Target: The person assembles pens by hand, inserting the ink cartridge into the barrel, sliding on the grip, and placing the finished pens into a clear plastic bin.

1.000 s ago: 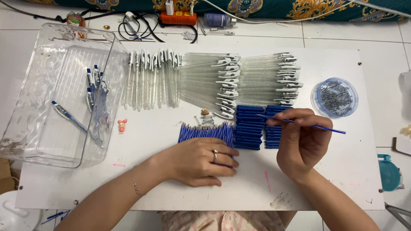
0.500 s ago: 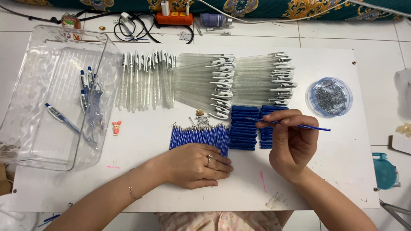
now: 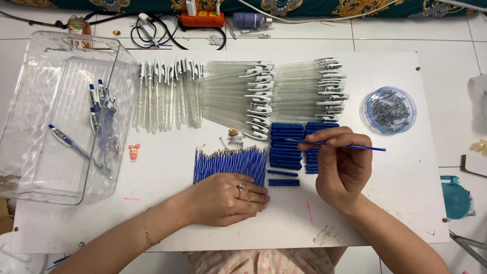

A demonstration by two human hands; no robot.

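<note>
Overhead, I look down on a white board (image 3: 406, 203) laid on a tiled floor, where a person assembles ballpoint pens. My view shows the right hand (image 3: 342, 170) with thumb and fingers pinched shut on a thin blue refill (image 3: 355, 146), held level just above two stacks of short blue pen parts (image 3: 286, 147). The left hand (image 3: 225, 198) lies flat, fingers together and stretched out, its fingertips resting on the near ends of a row of blue refills (image 3: 231, 162) beside those stacks (a ring shows on one finger, a thin bracelet at the wrist). A few small springs (image 3: 229, 142) lie just beyond the refills. Farther up the board, clear pen barrels (image 3: 167, 94) stand in a row, with two fanned heaps of clear barrels with white clips (image 3: 284, 94) to their right. A round blue dish of springs (image 3: 388, 109) sits near the board's right edge. At left, a clear plastic bin (image 3: 56, 116) holds a handful of finished pens (image 3: 99, 101).
</note>
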